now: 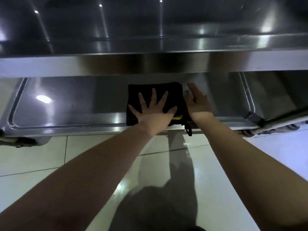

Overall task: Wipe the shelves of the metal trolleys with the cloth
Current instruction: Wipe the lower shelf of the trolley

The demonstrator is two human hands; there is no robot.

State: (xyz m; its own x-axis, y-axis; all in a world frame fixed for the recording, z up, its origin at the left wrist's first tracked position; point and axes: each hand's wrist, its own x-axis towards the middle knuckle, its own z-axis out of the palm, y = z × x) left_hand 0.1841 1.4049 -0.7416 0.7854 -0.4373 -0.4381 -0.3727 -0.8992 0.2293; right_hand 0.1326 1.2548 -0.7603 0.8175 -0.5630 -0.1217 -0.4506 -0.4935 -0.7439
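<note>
Stainless steel filled the upper half of the view: a metal trolley stood on pale floor tiles (50, 155), its upper shelf (150, 64) overhanging the lower shelf (66, 104). The cloth (155, 90) lay on that lower shelf, at the near edge and a little right of the middle, straight ahead of both arms. The left hand (155, 110) was on top of it, pressed flat with fingers spread wide. The right hand (198, 102) was just beside the cloth's right edge, fingers straight and together, holding nothing; whether it touched the cloth could not be told. The shelf's long axis ran left to right, with more bare metal to the left of the cloth than to the right, so a sweep would probably run sideways under the left hand. The cloth was black, folded into a thick, roughly square pad, with a yellow label (178, 117) showing and a small loop (189, 130) hanging over the near rim.
</note>
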